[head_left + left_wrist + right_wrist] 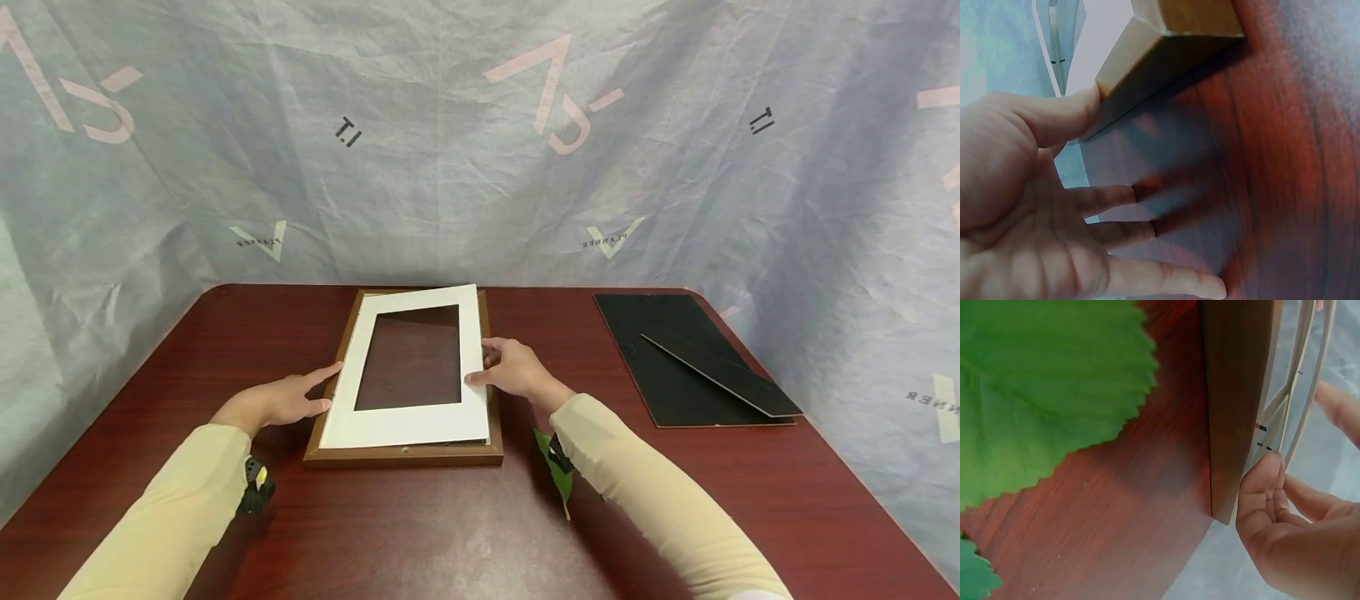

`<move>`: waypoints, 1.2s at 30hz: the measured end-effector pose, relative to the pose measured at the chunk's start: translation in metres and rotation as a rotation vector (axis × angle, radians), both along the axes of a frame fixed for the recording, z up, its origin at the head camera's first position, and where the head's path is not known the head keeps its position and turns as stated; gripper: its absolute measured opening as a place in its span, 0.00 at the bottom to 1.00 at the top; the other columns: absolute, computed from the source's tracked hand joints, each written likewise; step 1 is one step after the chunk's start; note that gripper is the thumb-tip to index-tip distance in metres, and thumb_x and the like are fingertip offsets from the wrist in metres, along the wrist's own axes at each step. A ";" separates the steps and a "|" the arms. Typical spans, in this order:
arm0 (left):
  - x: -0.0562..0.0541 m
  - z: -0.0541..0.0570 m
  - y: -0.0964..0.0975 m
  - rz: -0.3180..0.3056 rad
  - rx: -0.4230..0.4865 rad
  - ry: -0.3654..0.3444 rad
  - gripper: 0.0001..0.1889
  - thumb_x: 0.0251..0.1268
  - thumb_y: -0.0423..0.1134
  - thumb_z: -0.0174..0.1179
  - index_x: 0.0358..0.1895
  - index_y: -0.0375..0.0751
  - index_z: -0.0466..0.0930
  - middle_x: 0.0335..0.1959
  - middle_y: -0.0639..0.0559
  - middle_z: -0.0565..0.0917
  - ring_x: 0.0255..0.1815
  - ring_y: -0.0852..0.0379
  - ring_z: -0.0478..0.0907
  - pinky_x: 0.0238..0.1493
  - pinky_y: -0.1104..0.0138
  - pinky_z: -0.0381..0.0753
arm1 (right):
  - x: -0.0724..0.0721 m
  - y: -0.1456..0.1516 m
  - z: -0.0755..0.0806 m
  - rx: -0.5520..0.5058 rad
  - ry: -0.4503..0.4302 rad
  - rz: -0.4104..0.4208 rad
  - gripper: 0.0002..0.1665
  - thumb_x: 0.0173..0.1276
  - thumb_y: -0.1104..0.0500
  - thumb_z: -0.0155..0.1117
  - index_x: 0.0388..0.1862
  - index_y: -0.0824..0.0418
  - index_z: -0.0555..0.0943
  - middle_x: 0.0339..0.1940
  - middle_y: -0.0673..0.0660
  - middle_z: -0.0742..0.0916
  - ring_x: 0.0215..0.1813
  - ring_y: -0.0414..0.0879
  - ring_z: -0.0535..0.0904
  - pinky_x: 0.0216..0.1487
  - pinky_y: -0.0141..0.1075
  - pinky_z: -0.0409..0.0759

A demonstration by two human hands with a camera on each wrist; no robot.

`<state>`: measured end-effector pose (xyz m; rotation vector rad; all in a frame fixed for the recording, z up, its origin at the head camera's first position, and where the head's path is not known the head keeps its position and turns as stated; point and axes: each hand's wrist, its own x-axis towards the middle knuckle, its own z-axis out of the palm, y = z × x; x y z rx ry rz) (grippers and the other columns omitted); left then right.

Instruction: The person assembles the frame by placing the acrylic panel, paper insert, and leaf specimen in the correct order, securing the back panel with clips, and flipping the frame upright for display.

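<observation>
A white mat board [405, 423] with a rectangular window lies tilted over a brown wooden picture frame [397, 457] on the table. Its right side is lifted off the frame. My right hand [517, 367] pinches that right edge between thumb and fingers; the right wrist view shows the board's edge bowed beside the frame's side [1235, 406]. My left hand [281, 402] is at the frame's left side, thumb touching the wooden edge [1147, 62]. Its other fingers are stretched out near the tabletop in the left wrist view.
A black backing board [637, 333] lies at the right of the table, its stand leg [720, 375] raised at an angle. Green leaves [1041, 394] are beside my right wrist; one leaf [555, 471] shows on the table. Printed grey cloth [450, 192] hangs behind.
</observation>
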<state>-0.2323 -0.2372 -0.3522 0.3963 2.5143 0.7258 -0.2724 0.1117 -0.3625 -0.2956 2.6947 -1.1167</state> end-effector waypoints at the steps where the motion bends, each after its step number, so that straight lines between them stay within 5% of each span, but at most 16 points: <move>1: 0.000 0.000 0.000 0.000 -0.001 -0.001 0.37 0.79 0.35 0.52 0.79 0.25 0.42 0.74 0.15 0.50 0.73 0.18 0.52 0.69 0.33 0.58 | 0.000 0.000 0.000 0.026 0.007 0.005 0.45 0.64 0.55 0.77 0.76 0.65 0.69 0.48 0.58 0.83 0.42 0.49 0.77 0.46 0.41 0.76; 11: -0.001 0.000 0.002 -0.003 0.005 0.000 0.36 0.79 0.34 0.52 0.79 0.26 0.42 0.74 0.15 0.50 0.74 0.19 0.51 0.69 0.33 0.57 | 0.001 -0.001 -0.003 0.134 0.047 0.044 0.42 0.64 0.55 0.77 0.73 0.67 0.72 0.39 0.56 0.80 0.28 0.43 0.69 0.34 0.35 0.70; 14: 0.000 0.000 0.002 -0.004 0.007 0.004 0.36 0.79 0.34 0.52 0.79 0.25 0.42 0.74 0.15 0.49 0.74 0.18 0.50 0.69 0.33 0.56 | 0.004 0.000 -0.003 0.169 0.090 0.049 0.42 0.64 0.54 0.77 0.73 0.67 0.72 0.40 0.58 0.79 0.35 0.47 0.71 0.38 0.38 0.71; 21: 0.000 0.000 0.001 0.002 0.008 -0.009 0.36 0.80 0.35 0.52 0.79 0.26 0.41 0.74 0.15 0.48 0.74 0.17 0.48 0.69 0.32 0.55 | 0.009 0.005 -0.008 0.267 0.114 0.037 0.48 0.67 0.42 0.73 0.77 0.64 0.67 0.63 0.69 0.74 0.65 0.60 0.69 0.60 0.48 0.75; 32: 0.001 0.003 0.003 0.000 -0.019 -0.018 0.37 0.80 0.36 0.52 0.79 0.25 0.41 0.74 0.14 0.48 0.74 0.17 0.48 0.69 0.32 0.55 | 0.012 0.014 -0.010 0.359 0.113 0.103 0.52 0.66 0.38 0.71 0.81 0.59 0.63 0.73 0.74 0.68 0.75 0.64 0.61 0.65 0.55 0.73; 36: 0.001 0.002 0.004 0.037 -0.038 -0.007 0.37 0.80 0.37 0.52 0.80 0.28 0.42 0.74 0.13 0.44 0.75 0.17 0.41 0.69 0.30 0.51 | 0.011 0.015 -0.011 0.354 0.105 0.100 0.52 0.66 0.38 0.72 0.81 0.58 0.63 0.73 0.74 0.67 0.75 0.65 0.61 0.64 0.56 0.74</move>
